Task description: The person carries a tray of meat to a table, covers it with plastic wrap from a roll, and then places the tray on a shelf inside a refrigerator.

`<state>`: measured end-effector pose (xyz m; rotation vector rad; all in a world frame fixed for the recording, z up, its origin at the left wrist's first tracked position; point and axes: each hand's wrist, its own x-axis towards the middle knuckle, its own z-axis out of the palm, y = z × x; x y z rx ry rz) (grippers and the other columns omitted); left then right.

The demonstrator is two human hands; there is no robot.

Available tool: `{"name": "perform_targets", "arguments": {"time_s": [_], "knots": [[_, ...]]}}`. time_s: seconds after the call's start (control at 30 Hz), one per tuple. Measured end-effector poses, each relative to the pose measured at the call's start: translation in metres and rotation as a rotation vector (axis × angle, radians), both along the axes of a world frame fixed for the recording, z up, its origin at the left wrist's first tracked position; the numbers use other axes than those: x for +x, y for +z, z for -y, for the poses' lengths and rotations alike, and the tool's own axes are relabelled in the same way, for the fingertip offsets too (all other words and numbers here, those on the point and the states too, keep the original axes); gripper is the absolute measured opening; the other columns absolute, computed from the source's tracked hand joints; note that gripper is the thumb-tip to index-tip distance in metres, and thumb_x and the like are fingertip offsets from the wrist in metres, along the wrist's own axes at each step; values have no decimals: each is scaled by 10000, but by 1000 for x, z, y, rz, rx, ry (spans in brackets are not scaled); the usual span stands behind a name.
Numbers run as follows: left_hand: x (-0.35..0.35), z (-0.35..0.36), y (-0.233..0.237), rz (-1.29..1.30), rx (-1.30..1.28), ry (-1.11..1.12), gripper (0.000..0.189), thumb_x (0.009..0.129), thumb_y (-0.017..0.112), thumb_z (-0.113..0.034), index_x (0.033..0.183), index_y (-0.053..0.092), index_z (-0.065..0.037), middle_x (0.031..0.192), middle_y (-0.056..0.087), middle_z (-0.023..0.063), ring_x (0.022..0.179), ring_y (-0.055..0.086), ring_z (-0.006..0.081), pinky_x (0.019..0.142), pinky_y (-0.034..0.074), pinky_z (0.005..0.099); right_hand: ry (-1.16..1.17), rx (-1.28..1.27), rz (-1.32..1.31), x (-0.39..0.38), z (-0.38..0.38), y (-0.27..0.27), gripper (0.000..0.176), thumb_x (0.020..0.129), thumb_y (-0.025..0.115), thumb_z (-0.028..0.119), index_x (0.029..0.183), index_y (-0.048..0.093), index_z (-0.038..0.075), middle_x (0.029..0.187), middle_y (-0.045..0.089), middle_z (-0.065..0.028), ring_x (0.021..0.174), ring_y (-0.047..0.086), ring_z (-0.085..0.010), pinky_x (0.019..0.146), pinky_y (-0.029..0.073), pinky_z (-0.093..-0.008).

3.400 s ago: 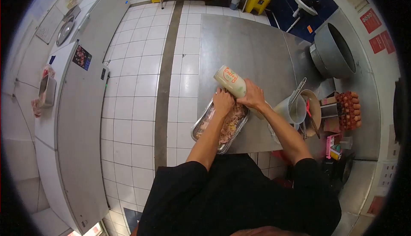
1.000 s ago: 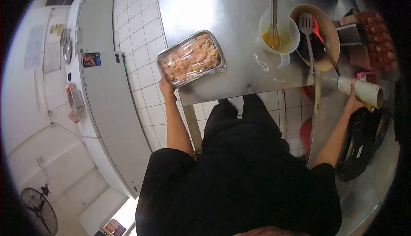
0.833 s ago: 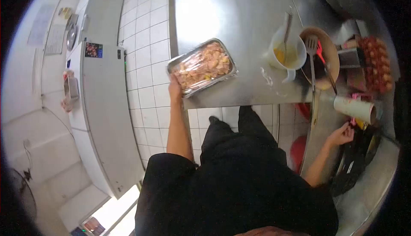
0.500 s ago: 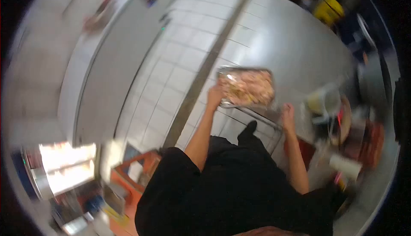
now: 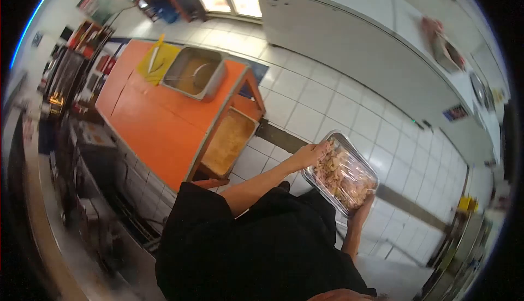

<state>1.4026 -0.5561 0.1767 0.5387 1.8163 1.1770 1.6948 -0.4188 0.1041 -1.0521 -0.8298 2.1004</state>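
Between my two hands is a metal tray (image 5: 349, 174) of pale, chunky food that looks like raw chicken pieces, covered with shiny clear wrap. My left hand (image 5: 316, 154) is closed on the tray's near left edge, thumb over the wrap. Under the right end, my right hand (image 5: 361, 212) grips the rim, its fingers partly hidden by the tray. The tray is held tilted in front of my body, above the tiled floor.
An orange table (image 5: 150, 115) stands at left, carrying a deep steel pan (image 5: 215, 85) with a ladle and yellow liquid. Below sits a tray of crumb-like stuff (image 5: 228, 142). Long white chest freezers (image 5: 338, 33) line the far side. Cooking equipment (image 5: 93, 202) is at lower left.
My view has swung left toward the orange table, with the tray still in my left hand. My right hand, earlier apart from the tray, now holds its other end.
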Motion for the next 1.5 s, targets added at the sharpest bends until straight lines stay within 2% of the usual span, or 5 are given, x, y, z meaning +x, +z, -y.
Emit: {"name": "perform_targets", "arguments": {"time_s": [0.23,0.3,0.5,0.97,1.5], "knots": [[21,-2,-153,78,148,57,856,1028,377,-725,1192,672,61,1077,686,141,959,621,208,884,508,332,142,101,47,-4,-76,-120,628,1108,381,534,1446,525,25,1389,629,-127,1203,649,-265,1016,531,-406],[36,-11,-179,55,83,82,882,1042,328,-726,1314,646,51,1237,681,171,1079,660,234,968,503,316,176,115,161,-5,-99,-150,590,1074,447,593,1260,649,70,897,696,-17,695,627,-147,613,515,-304],[77,-4,-245,143,299,395,871,1047,357,-707,1398,585,57,1279,672,164,1119,662,245,976,533,346,491,237,-14,-34,-159,-210,610,1105,411,528,1417,551,22,1337,652,-109,1144,650,-222,991,509,-361],[155,-13,-375,-1,364,1038,864,1037,326,-745,1170,688,28,984,674,90,911,599,186,839,481,324,924,561,18,-114,-193,-249,614,1118,371,506,1353,595,-15,1252,680,-126,1088,675,-213,959,540,-366],[279,-23,-318,-178,284,1336,731,1087,376,-623,1249,647,37,1129,651,112,1052,600,214,959,473,345,803,485,-25,-58,-272,-264,522,1074,485,495,1376,526,71,1308,652,-134,1089,665,-259,831,574,-408]]}}
